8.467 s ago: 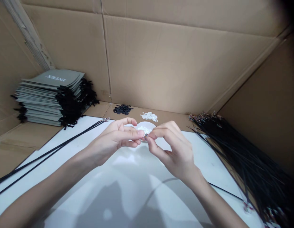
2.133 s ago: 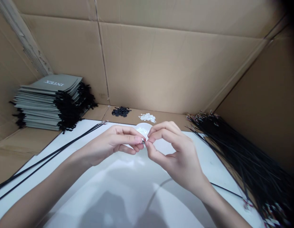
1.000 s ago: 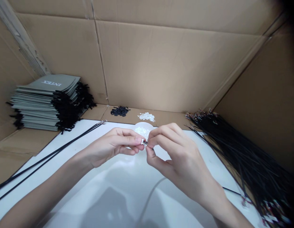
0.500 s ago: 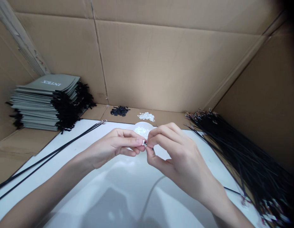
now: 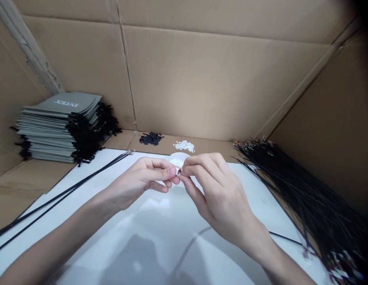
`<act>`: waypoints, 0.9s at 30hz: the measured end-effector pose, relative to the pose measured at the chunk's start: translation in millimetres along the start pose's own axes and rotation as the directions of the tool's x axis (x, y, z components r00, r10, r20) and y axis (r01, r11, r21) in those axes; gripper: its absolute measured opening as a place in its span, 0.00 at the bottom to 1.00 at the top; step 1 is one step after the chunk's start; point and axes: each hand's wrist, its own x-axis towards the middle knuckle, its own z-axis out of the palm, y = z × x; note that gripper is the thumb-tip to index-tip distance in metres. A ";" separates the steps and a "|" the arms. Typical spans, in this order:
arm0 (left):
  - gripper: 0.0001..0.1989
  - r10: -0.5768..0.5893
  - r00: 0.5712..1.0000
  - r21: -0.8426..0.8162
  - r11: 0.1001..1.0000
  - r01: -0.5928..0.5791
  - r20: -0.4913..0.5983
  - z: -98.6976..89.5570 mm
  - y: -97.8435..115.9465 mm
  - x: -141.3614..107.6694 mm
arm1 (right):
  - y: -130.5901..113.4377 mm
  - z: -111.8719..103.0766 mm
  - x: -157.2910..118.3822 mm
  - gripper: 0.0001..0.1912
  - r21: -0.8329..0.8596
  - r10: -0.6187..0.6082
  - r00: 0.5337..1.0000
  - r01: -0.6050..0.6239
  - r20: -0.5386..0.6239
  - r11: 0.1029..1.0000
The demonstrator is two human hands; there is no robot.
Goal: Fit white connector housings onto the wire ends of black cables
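Above the middle of the white tabletop, my left hand (image 5: 151, 176) pinches a small white connector piece (image 5: 177, 170) between thumb and forefinger. My right hand (image 5: 221, 196) meets it tip to tip, its thumb and fingers closed on the thin wire ends (image 5: 179, 173) of a cable. How far the wires are inside the white piece I cannot tell, as fingertips cover most of it. A black cable (image 5: 286, 237) comes out from beneath my right forearm toward the right. Just behind the fingers stands a white bowl (image 5: 184, 154) with small white pieces in it.
Small black tubes (image 5: 151, 138) and small white pieces (image 5: 184, 146) lie in piles at the back. A stack of grey INTEX sleeves (image 5: 47, 130) stands left, near several loose black cables (image 5: 82, 180). A large cable bundle (image 5: 302, 190) lies right. Cardboard walls (image 5: 219, 87) surround the table.
Both hands have shifted slightly left and up, relative to the bowl. The right fingertips have drawn closer to the left ones, and less of the wires shows between them.
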 end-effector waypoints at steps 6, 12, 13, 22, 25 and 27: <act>0.11 0.039 0.999 -0.024 0.999 -0.040 -0.026 7.5 -1.8 -1.7 | -2.5 11.1 -2.4 0.09 0.042 0.052 0.979 -0.045 -0.197 0.998; 0.09 0.042 0.997 -0.052 0.998 -0.046 -0.066 12.2 -5.3 -2.2 | -2.3 18.5 -3.8 0.09 0.005 0.032 0.972 -0.032 -0.231 0.999; 0.09 0.042 0.997 -0.054 0.997 -0.046 -0.070 11.9 -5.9 -2.5 | -1.5 19.2 -3.5 0.09 0.006 0.028 0.973 -0.028 -0.229 1.000; 0.07 0.091 0.991 0.021 0.996 -0.089 -0.100 9.2 -5.7 1.7 | 11.8 13.5 0.9 0.09 0.058 0.065 0.994 -0.061 -0.084 0.996; 0.07 0.107 0.990 0.096 0.991 -0.098 -0.096 5.3 -3.4 4.6 | 15.5 7.2 1.2 0.06 0.100 0.115 0.993 -0.117 0.028 0.988; 0.08 0.111 0.988 0.165 0.982 -0.093 -0.108 1.4 -0.2 5.9 | 17.4 2.1 1.1 0.04 0.136 0.179 0.979 -0.191 0.097 0.972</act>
